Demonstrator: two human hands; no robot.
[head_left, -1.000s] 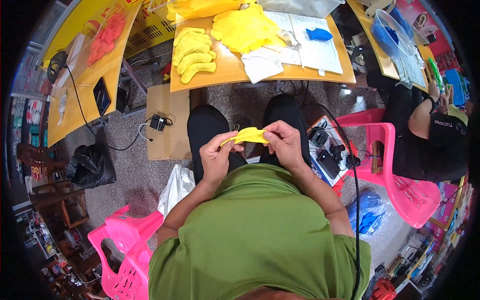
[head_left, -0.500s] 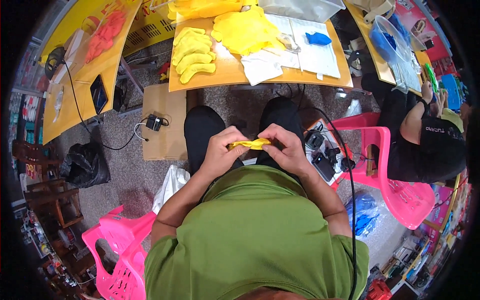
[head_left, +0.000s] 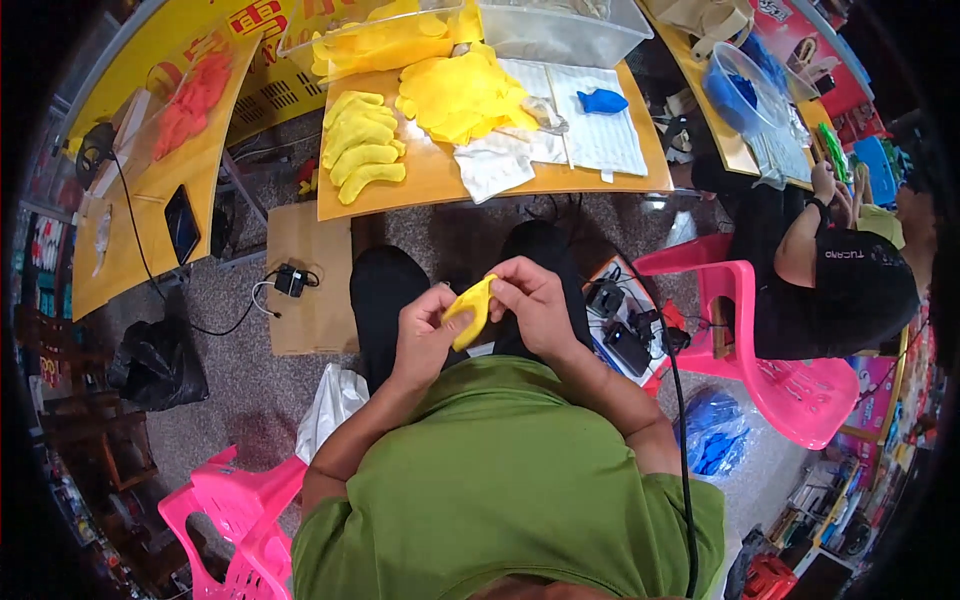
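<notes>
Between my two hands, over my lap, is a small piece of yellow fabric, tilted with its upper end to the right. My left hand pinches its lower left side, thumb across the front. Its upper right tip is gripped by the fingers of my right hand. On the table ahead lie a row of curved yellow stuffed-looking pieces and a heap of flat yellow cloth pieces. A blue fish-shaped piece rests on a white cloth.
Clear bins stand at the table's back. A black phone lies on the left table. A pink chair and chargers are on my right. Another person sits beyond. A black cable runs past my right arm.
The yellow fabric has turned from lying level to a steep slant, showing a broader face. My right hand has risen slightly above my left. The whole view has shifted a little.
</notes>
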